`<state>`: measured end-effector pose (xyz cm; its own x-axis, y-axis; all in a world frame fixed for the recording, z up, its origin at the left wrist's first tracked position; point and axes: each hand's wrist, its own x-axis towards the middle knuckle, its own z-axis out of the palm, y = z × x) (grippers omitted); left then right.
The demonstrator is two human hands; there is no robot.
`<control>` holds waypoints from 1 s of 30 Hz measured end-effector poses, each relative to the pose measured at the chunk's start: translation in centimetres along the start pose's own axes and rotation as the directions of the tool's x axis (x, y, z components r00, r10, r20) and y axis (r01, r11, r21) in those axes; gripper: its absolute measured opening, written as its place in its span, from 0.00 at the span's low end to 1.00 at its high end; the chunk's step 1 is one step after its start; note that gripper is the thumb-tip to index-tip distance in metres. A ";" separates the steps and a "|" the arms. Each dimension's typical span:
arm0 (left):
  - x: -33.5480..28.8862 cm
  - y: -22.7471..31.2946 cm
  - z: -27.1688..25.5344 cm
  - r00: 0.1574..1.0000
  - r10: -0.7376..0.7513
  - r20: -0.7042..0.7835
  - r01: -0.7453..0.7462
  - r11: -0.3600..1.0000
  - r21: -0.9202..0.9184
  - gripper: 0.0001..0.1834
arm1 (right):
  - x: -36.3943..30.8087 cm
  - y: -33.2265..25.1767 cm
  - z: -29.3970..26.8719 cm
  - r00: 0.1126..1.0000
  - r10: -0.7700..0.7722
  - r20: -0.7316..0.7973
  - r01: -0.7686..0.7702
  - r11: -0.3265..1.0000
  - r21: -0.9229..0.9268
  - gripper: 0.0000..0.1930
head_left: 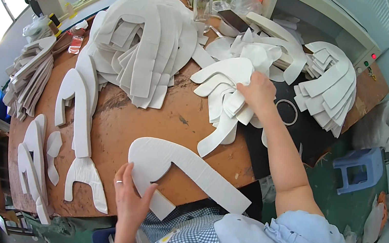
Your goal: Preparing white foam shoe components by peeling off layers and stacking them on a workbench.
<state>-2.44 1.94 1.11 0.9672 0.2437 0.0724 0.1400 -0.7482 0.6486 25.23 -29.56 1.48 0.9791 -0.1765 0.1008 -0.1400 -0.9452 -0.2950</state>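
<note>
The curved piece [188,159] lies at the table's [173,123] near edge, its two ends seeming to overhang; a knock could tip it lapward. The left hand [130,204], thumb and fingers spread, touches its left side without a firm grip. The right hand [259,94] has bent fingers at the loose pile [223,74]; whether they pinch a sheet, I cannot tell. Pulling there might drag overlapping sheets along. Beyond, a lidded jar [203,6] stands upright, contents unclear; bumped, it could topple.
</note>
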 end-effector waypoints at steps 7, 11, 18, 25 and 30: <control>0.9 0.0 1.1 1.000 -0.001 -0.024 0.003 0.995 0.100 0.37 | -2.1 -1.0 -0.1 0.679 -0.436 -0.591 0.492 0.867 -0.075 0.10; 0.9 0.2 0.6 0.998 0.058 -0.019 -0.055 0.990 0.130 0.34 | -4.4 -2.6 -2.4 0.919 -0.197 -0.341 0.389 0.590 0.707 0.06; 2.7 2.3 -0.5 0.978 0.153 -0.143 -0.179 0.965 -0.193 0.23 | -9.5 -6.5 -4.8 0.851 -0.501 0.160 -0.094 0.154 0.984 0.14; 3.4 1.5 -2.2 0.976 -0.090 -0.196 -0.054 0.779 -0.625 0.14 | -12.1 -8.2 -3.0 0.740 -0.598 0.308 -0.250 0.180 0.951 0.15; 3.2 0.1 -1.6 0.987 -0.135 -0.089 0.018 0.638 -0.769 0.16 | -12.8 -8.4 -0.9 0.637 -0.676 0.371 -0.364 0.160 0.917 0.18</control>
<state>0.36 3.63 2.61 0.9165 0.3967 0.0516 -0.0568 0.0015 0.9984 13.73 -19.61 3.57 0.7732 0.6279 -0.0886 -0.2439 0.1655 -0.9556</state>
